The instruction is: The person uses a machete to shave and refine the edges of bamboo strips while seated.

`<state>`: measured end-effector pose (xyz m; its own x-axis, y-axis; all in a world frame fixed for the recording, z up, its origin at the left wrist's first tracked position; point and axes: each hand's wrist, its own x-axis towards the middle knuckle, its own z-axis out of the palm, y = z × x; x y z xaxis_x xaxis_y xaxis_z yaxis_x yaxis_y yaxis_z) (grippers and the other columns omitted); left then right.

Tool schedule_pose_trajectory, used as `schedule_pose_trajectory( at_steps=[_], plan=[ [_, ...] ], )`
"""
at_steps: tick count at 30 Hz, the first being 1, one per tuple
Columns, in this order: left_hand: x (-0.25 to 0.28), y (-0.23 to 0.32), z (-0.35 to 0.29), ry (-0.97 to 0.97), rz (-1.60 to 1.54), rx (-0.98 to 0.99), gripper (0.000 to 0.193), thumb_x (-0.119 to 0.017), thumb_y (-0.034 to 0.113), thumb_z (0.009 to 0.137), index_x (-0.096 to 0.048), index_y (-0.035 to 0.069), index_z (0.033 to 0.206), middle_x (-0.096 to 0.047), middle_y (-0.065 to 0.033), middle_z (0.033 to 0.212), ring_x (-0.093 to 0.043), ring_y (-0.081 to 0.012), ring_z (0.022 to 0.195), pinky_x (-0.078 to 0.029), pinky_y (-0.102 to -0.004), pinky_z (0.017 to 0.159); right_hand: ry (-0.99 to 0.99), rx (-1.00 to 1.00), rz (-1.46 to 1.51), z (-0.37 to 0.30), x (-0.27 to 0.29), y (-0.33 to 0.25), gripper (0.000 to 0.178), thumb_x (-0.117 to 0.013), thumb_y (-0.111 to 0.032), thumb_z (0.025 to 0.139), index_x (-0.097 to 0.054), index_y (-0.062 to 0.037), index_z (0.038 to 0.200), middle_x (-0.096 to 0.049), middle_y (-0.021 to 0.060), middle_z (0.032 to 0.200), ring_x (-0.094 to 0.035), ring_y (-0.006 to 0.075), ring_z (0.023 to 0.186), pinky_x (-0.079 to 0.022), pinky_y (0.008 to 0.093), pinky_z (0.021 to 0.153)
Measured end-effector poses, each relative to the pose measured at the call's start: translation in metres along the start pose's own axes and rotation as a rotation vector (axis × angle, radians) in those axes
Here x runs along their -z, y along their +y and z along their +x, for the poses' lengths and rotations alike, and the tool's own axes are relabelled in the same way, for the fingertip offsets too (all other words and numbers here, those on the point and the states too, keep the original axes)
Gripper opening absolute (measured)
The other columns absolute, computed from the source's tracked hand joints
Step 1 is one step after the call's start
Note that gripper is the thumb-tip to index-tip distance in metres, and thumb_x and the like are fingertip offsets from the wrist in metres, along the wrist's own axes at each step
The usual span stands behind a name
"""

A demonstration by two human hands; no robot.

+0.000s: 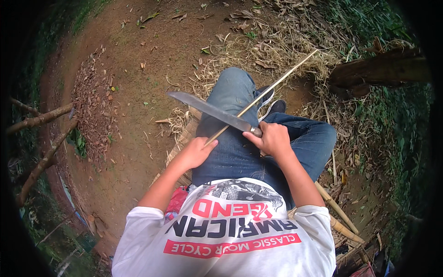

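Note:
My left hand (198, 152) is closed round the near end of a long thin bamboo strip (281, 78), which slants away to the far right over my jeans. My right hand (273, 138) grips the handle of a machete (207, 107). Its broad grey blade points to the far left and crosses the strip above my thigh. Blade and strip appear to touch where they cross, near the handle. My fingers hide most of the handle and the strip's near end.
Curly shavings (295, 41) and dry leaves lie ahead on the brown soil. A thick trunk (378, 71) reaches in from the right. Bamboo poles (339, 214) rest by my right side. Branches (41, 120) stand at the left, and a red cloth (177, 201) shows beside my hip.

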<state>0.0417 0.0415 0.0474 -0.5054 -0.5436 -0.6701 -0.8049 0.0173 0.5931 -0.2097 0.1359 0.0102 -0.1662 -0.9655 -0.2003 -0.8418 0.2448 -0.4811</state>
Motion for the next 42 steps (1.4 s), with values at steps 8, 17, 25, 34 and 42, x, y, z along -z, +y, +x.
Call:
schedule_pose_trajectory(
  at_steps=[8, 17, 25, 34, 42],
  plan=[
    [0.003, 0.001, 0.001, -0.018, 0.035, 0.001, 0.046, -0.052, 0.037, 0.098, -0.058, -0.006, 0.082, -0.054, -0.0149, 0.063, -0.051, -0.0189, 0.06, -0.045, -0.0369, 0.062, -0.04, -0.045, -0.089, 0.003, 0.013, 0.029, 0.072, -0.056, -0.073, 0.076, -0.064, -0.0028, 0.066, -0.062, 0.0166, 0.058, -0.065, 0.0347, 0.059, -0.052, 0.0433, 0.056],
    [0.004, -0.002, 0.009, -0.03, 0.063, -0.032, 0.048, -0.051, 0.038, 0.098, -0.057, -0.006, 0.079, -0.052, -0.0125, 0.059, -0.047, -0.0167, 0.059, -0.044, -0.0378, 0.06, 0.14, -0.506, -0.183, 0.009, 0.057, 0.113, 0.071, -0.051, -0.067, 0.086, -0.07, 0.0006, 0.076, -0.065, 0.0225, 0.069, -0.066, 0.0396, 0.072, -0.052, 0.0469, 0.068],
    [0.008, 0.002, 0.01, -0.065, 0.055, 0.03, 0.048, -0.052, 0.037, 0.099, -0.057, -0.005, 0.077, -0.048, -0.0081, 0.058, -0.044, -0.0131, 0.059, -0.043, -0.0351, 0.059, 0.05, -0.184, 0.127, 0.009, -0.001, 0.017, 0.068, -0.056, -0.067, 0.082, -0.068, -0.0008, 0.072, -0.063, 0.0218, 0.063, -0.066, 0.039, 0.066, -0.053, 0.0467, 0.064],
    [0.01, -0.013, 0.011, -0.088, -0.01, 0.021, 0.043, -0.053, 0.035, 0.099, -0.056, -0.003, 0.078, -0.048, -0.0026, 0.061, -0.043, -0.0104, 0.062, -0.042, -0.0323, 0.059, 0.113, -0.299, -0.014, 0.039, 0.025, 0.06, 0.072, -0.053, -0.074, 0.078, -0.072, -0.0049, 0.076, -0.066, 0.0168, 0.066, -0.067, 0.0372, 0.069, -0.053, 0.0456, 0.066],
    [0.012, 0.008, 0.02, -0.124, 0.013, 0.027, 0.043, -0.054, 0.034, 0.098, -0.056, -0.003, 0.077, -0.045, -0.0043, 0.058, -0.041, -0.0125, 0.059, -0.041, -0.0339, 0.057, 0.201, -0.523, -0.094, 0.028, 0.059, 0.12, 0.069, -0.051, -0.065, 0.087, -0.068, 0.0013, 0.074, -0.065, 0.0235, 0.069, -0.066, 0.0404, 0.069, -0.052, 0.048, 0.066]
  ],
)
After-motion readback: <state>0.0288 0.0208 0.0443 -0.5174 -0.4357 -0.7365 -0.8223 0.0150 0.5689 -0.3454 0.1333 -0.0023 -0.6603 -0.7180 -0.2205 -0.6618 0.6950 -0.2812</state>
